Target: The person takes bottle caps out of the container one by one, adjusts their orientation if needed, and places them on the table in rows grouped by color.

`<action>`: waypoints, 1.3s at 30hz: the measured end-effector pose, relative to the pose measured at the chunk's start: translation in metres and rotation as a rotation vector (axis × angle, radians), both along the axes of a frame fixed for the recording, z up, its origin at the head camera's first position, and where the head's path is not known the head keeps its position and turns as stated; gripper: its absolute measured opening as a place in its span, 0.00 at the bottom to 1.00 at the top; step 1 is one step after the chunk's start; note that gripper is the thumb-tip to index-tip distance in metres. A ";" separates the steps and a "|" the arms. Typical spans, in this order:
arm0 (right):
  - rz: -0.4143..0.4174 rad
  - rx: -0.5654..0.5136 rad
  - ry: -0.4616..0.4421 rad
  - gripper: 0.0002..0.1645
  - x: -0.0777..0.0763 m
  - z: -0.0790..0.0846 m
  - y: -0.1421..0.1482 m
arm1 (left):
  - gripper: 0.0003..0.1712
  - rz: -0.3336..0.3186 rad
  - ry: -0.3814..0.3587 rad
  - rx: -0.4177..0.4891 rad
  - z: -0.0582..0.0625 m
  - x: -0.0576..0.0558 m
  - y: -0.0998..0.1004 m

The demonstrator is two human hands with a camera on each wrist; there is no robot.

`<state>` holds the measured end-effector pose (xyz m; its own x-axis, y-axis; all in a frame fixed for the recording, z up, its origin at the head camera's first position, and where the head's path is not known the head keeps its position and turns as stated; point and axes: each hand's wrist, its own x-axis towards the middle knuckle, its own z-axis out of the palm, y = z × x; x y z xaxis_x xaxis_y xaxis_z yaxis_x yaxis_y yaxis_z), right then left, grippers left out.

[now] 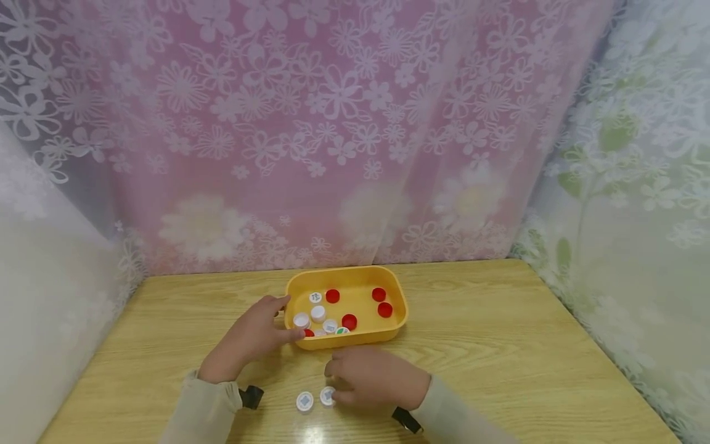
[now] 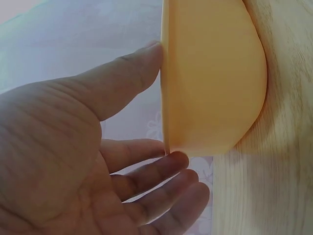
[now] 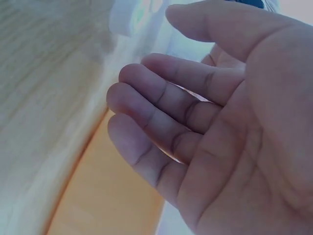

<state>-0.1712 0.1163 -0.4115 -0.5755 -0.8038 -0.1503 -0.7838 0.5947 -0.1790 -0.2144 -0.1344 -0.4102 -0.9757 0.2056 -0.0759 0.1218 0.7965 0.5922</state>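
Observation:
A yellow plastic tray [image 1: 360,338] holds red and white bottle caps. My left hand [image 1: 254,335] is at its left end; in the left wrist view the thumb and index fingertips touch the tray's rim, spread apart, the other fingers loosely bent. Two white caps with bluish marks lie on the table before the tray, a left cap [image 1: 304,402] and a right cap [image 1: 326,396]. Over the right one hovers my right hand [image 1: 379,377], thumb overlapping its edge in the head view. Its fingers are gently bent with nothing between them in the right wrist view.
Inside the tray, white caps cluster at the left, with red caps [image 1: 385,309] at the right and a few among the white ones. The wood-grain table [image 1: 499,357] meets a pink floral curtain [image 1: 333,154] behind and a pale curtain [image 1: 627,203] along the right.

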 end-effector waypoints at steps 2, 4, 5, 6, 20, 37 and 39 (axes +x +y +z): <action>-0.006 -0.006 0.003 0.15 -0.001 0.004 0.001 | 0.51 0.001 0.002 -0.002 0.000 0.000 -0.001; -0.006 -0.015 0.014 0.15 -0.002 0.007 0.002 | 0.50 0.000 -0.002 0.005 0.001 0.001 -0.001; -0.003 -0.020 0.023 0.15 -0.002 0.008 0.002 | 0.50 0.001 -0.004 0.008 0.002 0.001 -0.001; 0.001 -0.023 0.034 0.15 -0.002 0.009 0.003 | 0.49 -0.001 -0.005 0.011 0.002 0.002 -0.001; -0.080 -0.105 0.019 0.14 -0.012 0.021 0.013 | 0.49 -0.013 -0.004 -0.012 0.009 0.007 -0.001; -0.245 -0.159 0.185 0.16 -0.075 0.052 0.037 | 0.49 0.001 -0.031 0.031 0.010 0.003 0.003; -0.268 -0.100 0.173 0.18 -0.089 0.055 0.036 | 0.49 0.003 -0.036 0.031 0.009 0.004 0.003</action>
